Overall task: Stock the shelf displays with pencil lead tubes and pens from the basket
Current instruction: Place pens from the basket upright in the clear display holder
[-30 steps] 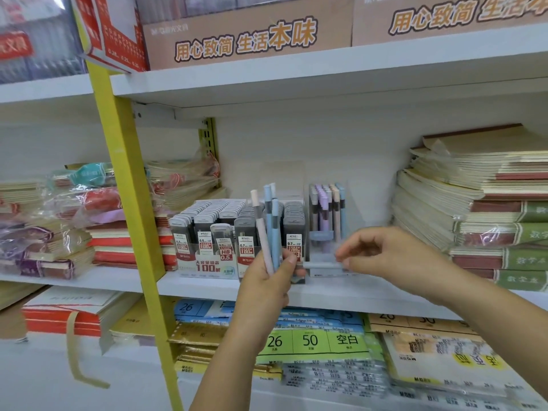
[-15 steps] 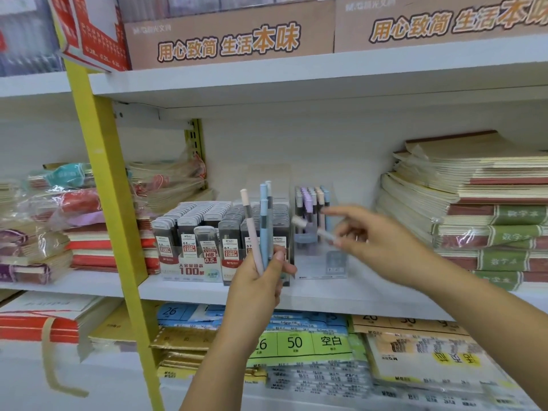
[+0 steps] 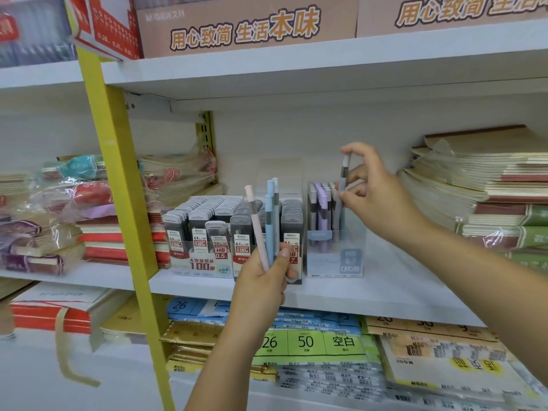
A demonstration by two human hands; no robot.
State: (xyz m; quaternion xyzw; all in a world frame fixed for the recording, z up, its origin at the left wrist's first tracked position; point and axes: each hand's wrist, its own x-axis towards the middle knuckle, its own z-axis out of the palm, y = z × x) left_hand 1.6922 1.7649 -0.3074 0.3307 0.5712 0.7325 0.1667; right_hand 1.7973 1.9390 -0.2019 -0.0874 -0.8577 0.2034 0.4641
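Head view showed a white shop shelf (image 3: 385,295), with a yellow upright (image 3: 118,173) crossing in front at its left end and an upper shelf (image 3: 296,63) of brown cartons (image 3: 246,25) overhead. At the left end sat wrapped notebook bundles (image 3: 53,221). Just right of the upright, the lead tube display (image 3: 207,229) stood packed full near the front edge.

And the left hand (image 3: 264,289) was up in front of that display, fingers wrapped round a bunch of pens (image 3: 268,221) held upright, one pink and the others blue, caps up. Just beside the lead tubes stood the clear pen box (image 3: 335,250), with purple and grey pens standing in it. Over it, the right hand (image 3: 376,197) pinched a grey pen (image 3: 344,179) between thumb and fingertips, upright, its lower end down inside the box at the right side.

Right of the box, bare shelf ran to the notebook stack (image 3: 489,188) at the right end. The gap under the upper shelf stood open above both displays.
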